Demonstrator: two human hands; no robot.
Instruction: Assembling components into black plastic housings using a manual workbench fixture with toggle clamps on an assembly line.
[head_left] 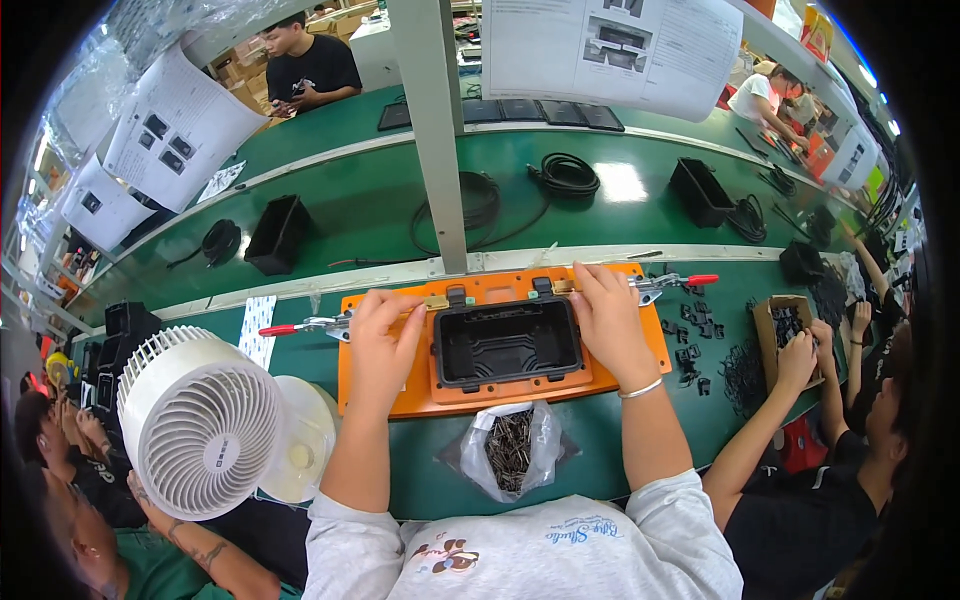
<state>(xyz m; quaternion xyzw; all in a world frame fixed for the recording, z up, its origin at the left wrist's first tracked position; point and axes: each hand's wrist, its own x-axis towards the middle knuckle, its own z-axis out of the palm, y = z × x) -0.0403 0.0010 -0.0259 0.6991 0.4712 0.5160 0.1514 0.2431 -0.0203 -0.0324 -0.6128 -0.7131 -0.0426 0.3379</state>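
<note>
An orange fixture plate [412, 402] lies in front of me with a black plastic box [508, 384], open side up, set in its middle. At the box's far left corner my left hand [384, 338] is closed around the left toggle clamp [322, 323], its fingertips by a brass-coloured piece [437, 302]. My right hand [612, 325] grips the right toggle clamp [648, 285] at the far right corner, beside a second brass-coloured piece [563, 286]. Both clamps' red handles point outward. My fingers hide part of each clamp.
Close to me sits a clear bag of screws [510, 450]. A white fan [210, 430] stands left. Small black clips [690, 345] lie right, near a co-worker's hands [798, 358] at a cardboard box [768, 340]. A metal post [436, 150] rises beyond the fixture; black cables [565, 175] lie behind.
</note>
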